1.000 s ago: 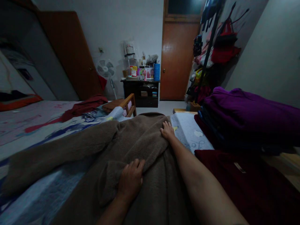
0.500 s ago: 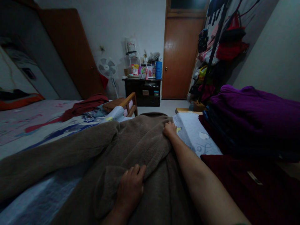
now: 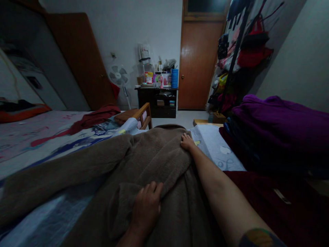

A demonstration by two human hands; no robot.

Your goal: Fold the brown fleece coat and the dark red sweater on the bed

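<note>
A brown fleecy coat (image 3: 159,151) lies spread on the bed, its collar at the far end. The left sleeve (image 3: 77,161) stretches out to the left, while the other sleeve (image 3: 164,164) is folded diagonally across the body. My left hand (image 3: 147,206) rests low on the folded sleeve with its fingers bent into the cloth. At the coat's right shoulder, my right hand (image 3: 187,141) lies on the fabric with its fingers slightly apart. Part of the coat is hidden behind my right forearm.
To the right, a folded stack with a purple garment (image 3: 280,127) on top stands behind a dark red garment (image 3: 272,202). A wooden bed rail (image 3: 145,113) rises beyond the coat. Dark red cloth (image 3: 95,118) lies at left. A fan (image 3: 119,75) and black cabinet (image 3: 146,103) stand farther back.
My right hand's fingers have loosened from a bent pose to a flatter one at the shoulder. My left hand stays on the sleeve. The view has shifted slightly.
</note>
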